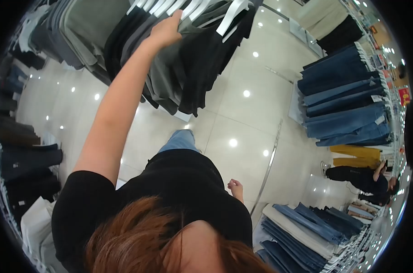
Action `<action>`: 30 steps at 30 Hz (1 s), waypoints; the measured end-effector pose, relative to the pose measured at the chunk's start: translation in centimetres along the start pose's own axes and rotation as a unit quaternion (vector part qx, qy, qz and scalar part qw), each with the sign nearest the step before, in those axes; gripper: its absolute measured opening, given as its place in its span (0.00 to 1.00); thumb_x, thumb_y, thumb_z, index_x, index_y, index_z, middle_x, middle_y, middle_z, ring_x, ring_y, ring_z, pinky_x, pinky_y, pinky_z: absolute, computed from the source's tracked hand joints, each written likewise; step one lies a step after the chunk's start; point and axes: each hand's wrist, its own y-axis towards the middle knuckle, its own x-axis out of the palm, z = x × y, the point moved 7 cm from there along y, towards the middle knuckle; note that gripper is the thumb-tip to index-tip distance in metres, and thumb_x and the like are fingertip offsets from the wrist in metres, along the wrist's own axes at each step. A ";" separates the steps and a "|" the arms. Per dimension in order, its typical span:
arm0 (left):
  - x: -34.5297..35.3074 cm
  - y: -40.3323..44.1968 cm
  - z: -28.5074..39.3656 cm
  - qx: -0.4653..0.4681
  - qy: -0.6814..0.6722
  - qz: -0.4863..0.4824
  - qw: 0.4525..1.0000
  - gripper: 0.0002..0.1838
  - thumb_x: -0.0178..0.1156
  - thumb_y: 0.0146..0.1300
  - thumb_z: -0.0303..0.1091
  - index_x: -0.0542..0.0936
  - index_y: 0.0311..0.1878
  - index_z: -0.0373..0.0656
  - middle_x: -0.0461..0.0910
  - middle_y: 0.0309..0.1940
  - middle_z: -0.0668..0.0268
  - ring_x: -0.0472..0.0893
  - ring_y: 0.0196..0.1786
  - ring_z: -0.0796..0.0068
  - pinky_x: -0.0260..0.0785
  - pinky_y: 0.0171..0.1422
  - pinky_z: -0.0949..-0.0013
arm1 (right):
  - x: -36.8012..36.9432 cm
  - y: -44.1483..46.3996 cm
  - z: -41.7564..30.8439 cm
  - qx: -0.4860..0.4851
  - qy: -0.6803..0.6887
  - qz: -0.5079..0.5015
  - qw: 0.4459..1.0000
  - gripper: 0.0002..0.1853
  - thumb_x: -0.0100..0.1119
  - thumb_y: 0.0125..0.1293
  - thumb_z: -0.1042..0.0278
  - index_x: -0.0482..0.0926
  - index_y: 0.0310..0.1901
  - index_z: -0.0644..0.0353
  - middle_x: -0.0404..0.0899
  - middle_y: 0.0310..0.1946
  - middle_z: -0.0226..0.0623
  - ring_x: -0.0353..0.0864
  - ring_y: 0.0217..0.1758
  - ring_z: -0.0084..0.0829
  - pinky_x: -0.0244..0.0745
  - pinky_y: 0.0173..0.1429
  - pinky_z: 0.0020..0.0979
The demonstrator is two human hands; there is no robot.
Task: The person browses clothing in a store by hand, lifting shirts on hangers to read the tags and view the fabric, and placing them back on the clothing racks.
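My left hand (167, 32) reaches forward to a rack of dark tops. Its fingers are bent at a white hanger (191, 10) in the row and look closed on it, though some of them are hidden. Grey-green and black tops (170, 68) hang below and around this hand. Another white hanger (233, 17) stands out at the right end of the row, with a black top (206, 59) under it. My right hand (235, 187) hangs low beside my body, away from the rack. Its fingers are curled in, and I see nothing in them.
Blue jeans (347, 95) hang on a rack to the right, and more folded-over jeans (302, 227) hang at the lower right. A person in black (361, 177) stands near mustard trousers (354, 155). Dark trousers (29, 157) line the left side. Glossy tiles (233, 123) cover the floor.
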 end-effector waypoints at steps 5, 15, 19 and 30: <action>0.0 0.6 -1.1 0.029 -0.022 -0.036 0.999 0.40 0.60 0.46 0.26 0.55 0.64 0.43 0.72 0.49 0.44 0.72 0.55 0.49 0.63 0.56 0.59 | -0.5 4.3 -4.2 -0.030 0.002 -0.044 0.999 0.18 0.57 0.61 0.65 0.74 0.48 0.68 0.79 0.32 0.40 0.79 0.34 0.28 0.73 0.41 0.26; 0.0 -1.1 0.2 0.015 -0.018 0.064 0.998 0.37 0.58 0.43 0.23 0.58 0.61 0.45 0.70 0.52 0.50 0.71 0.54 0.49 0.65 0.53 0.57 | -5.1 7.7 -46.0 -0.424 -0.115 -0.037 0.897 0.18 0.53 0.64 0.66 0.73 0.54 0.64 0.79 0.39 0.36 0.75 0.43 0.24 0.69 0.51 0.25; -0.3 -2.0 1.2 0.046 -0.021 0.140 0.989 0.45 0.60 0.37 0.16 0.58 0.64 0.48 0.66 0.56 0.52 0.69 0.56 0.49 0.65 0.57 0.60 | -3.9 1.3 -62.5 -0.566 -0.089 -0.085 0.815 0.17 0.53 0.64 0.67 0.73 0.54 0.61 0.79 0.40 0.35 0.76 0.46 0.24 0.69 0.52 0.26; -1.8 -4.3 7.7 0.025 -0.037 0.163 0.986 0.26 0.57 0.58 0.30 0.68 0.62 0.45 0.59 0.66 0.56 0.59 0.68 0.55 0.50 0.70 0.62 | 9.2 -5.4 -80.3 -0.721 -0.252 -0.304 0.569 0.28 0.68 0.52 0.61 0.72 0.54 0.63 0.77 0.46 0.38 0.73 0.52 0.29 0.66 0.57 0.31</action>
